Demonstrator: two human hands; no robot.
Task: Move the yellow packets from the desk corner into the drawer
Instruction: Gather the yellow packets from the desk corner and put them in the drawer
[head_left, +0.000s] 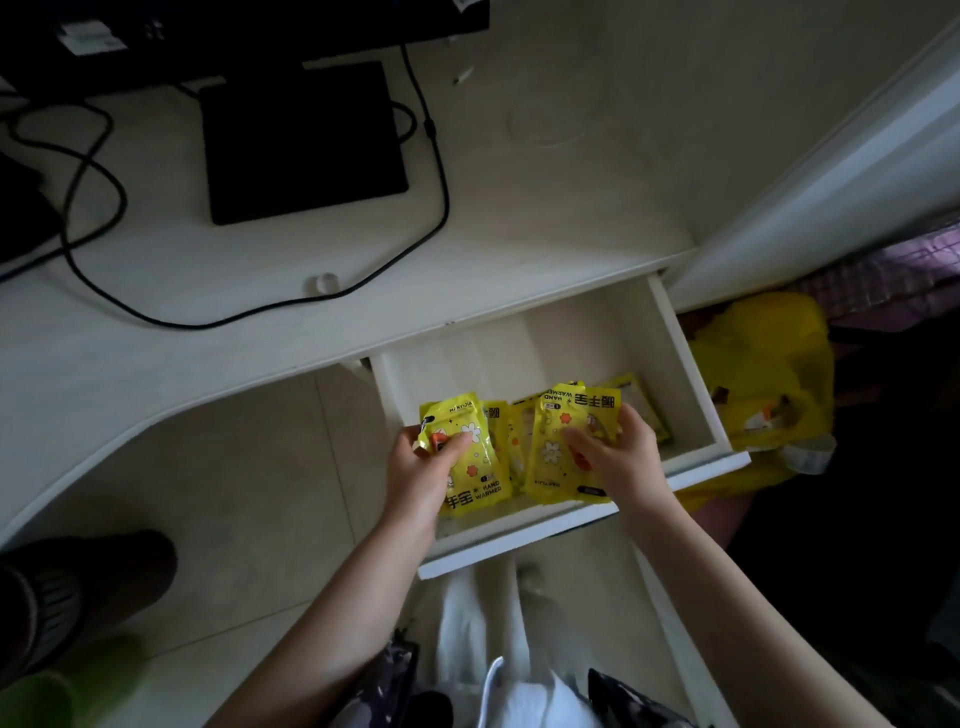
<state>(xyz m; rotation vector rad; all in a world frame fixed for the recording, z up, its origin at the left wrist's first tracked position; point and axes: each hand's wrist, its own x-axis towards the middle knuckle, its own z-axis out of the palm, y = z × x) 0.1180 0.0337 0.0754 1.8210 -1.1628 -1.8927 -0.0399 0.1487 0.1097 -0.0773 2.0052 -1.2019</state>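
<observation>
Yellow packets held over the open drawer, one batch in each hand.

Yellow packets (519, 447) sit directly under and between both hands, inside the drawer (691, 374), with their long sides running away from the person toward the back of the drawer. The left hand (423, 467) grips one packet (467, 457) with thumb curled over its top face; the right hand (618, 457) holds another (558, 447), fingers bent across its front. More packets lie flat between the two and just beyond the right hand. Both hands are equally near, so I judge that the move left is simply lowering and letting go. Beyond the fingertips lies the desk (519, 234), its corner showing no packets, with a black cable (441, 171) and a black pad (301, 140) further off to the left.
</observation>
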